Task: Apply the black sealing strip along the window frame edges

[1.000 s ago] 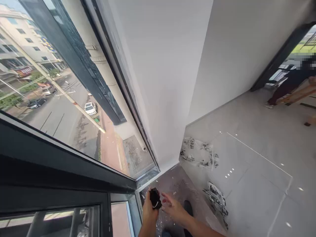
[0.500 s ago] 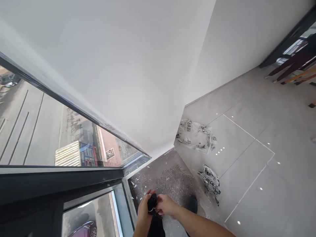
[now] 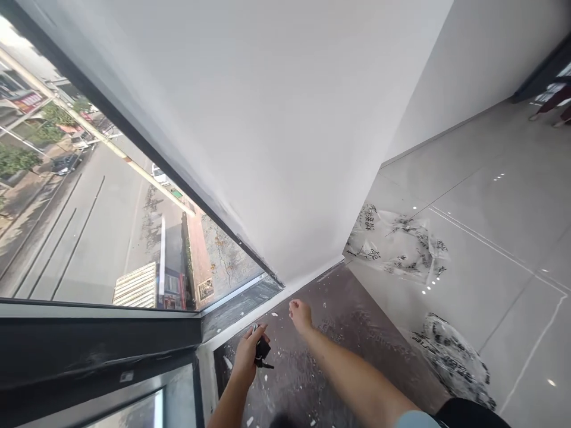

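Note:
Near the bottom middle, my left hand [image 3: 248,351] is closed around a small black object [image 3: 262,353] whose kind I cannot make out. A thin dark piece juts out from its lower end. My right hand [image 3: 301,315] reaches out to the right of it, apart from that object. Its fingers are curled together, and whatever they may hold is too small to see. Both hands hover over a dark brown sill panel [image 3: 330,356] strewn with white flakes and dust.
White walls [image 3: 276,148] meet the sill in a corner. On the left, a dark window frame [image 3: 102,339] borders a view down to a street. Crumpled printed plastic [image 3: 397,238] and a second plastic bundle [image 3: 455,351] lie on the glossy tiled floor [image 3: 504,238].
My right hand has drawn away from the black object and moved up toward the wall corner. My left hand has shifted left, keeping the object. The view has tilted, showing more street.

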Demonstrator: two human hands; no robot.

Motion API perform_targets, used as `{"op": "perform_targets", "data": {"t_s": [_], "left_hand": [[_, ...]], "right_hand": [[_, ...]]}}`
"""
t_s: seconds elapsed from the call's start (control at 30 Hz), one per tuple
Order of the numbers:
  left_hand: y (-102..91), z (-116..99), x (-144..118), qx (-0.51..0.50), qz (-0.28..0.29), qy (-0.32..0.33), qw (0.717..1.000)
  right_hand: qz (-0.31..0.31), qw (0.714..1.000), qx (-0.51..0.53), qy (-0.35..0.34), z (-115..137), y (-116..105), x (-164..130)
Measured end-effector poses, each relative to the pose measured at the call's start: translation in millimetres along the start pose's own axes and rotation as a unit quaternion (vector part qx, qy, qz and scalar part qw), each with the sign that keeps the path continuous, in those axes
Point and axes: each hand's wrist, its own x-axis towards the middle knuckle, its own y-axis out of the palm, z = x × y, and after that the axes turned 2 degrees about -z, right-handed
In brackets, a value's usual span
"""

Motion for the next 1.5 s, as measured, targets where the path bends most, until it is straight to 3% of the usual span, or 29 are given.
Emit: {"op": "perform_targets", "data": {"t_s": [0.17, 0.27, 0.37, 0.47, 0.73, 0.83, 1.07, 1.3, 1.4, 1.5], "left_hand": [[4.7, 47.5, 51.5, -0.058, -0.034, -0.056, 0.996], [14.1, 58.2, 54.5, -0.073, 0.013, -0.058, 0.996], [18.1, 54.9, 48.6, -0.084, 0.070, -0.045, 0.993], [14.3, 47.7, 44.4, -0.104, 0.083, -0.045, 0.990], [0.4, 44.5, 38.5, -0.114, 0.112, -0.052, 0.986], [2.6, 45.0, 38.2, -0.114, 0.122, -0.041, 0.985], [6.3, 46.7, 37.1, -0.118, 0.123, -0.046, 0.984], [2.2, 50.5, 40.6, -0.116, 0.125, -0.042, 0.984], [2.7, 50.9, 41.5, -0.115, 0.125, -0.046, 0.984], [3.2, 50.7, 42.3, -0.113, 0.123, -0.046, 0.985]], "right_hand": [[-0.060, 0.988, -0.103, -0.096, -17.2, 26.2, 55.1], [-0.085, 0.976, -0.165, -0.116, -14.0, 35.4, 63.2], [-0.138, 0.924, -0.309, -0.179, -12.2, 40.0, 65.5], [-0.165, 0.868, -0.405, -0.233, -16.8, 40.5, 70.8], [-0.249, 0.746, -0.483, -0.385, -27.9, 25.8, 88.8], [-0.243, 0.722, -0.493, -0.421, -28.6, 21.6, 92.2], [-0.206, 0.724, -0.507, -0.421, -31.2, 18.3, 103.2], [-0.213, 0.761, -0.451, -0.415, -31.7, 20.4, 107.7], [-0.206, 0.795, -0.429, -0.376, -32.2, 23.2, 100.1], [-0.204, 0.866, -0.329, -0.316, -31.5, 27.6, 89.2]]}}
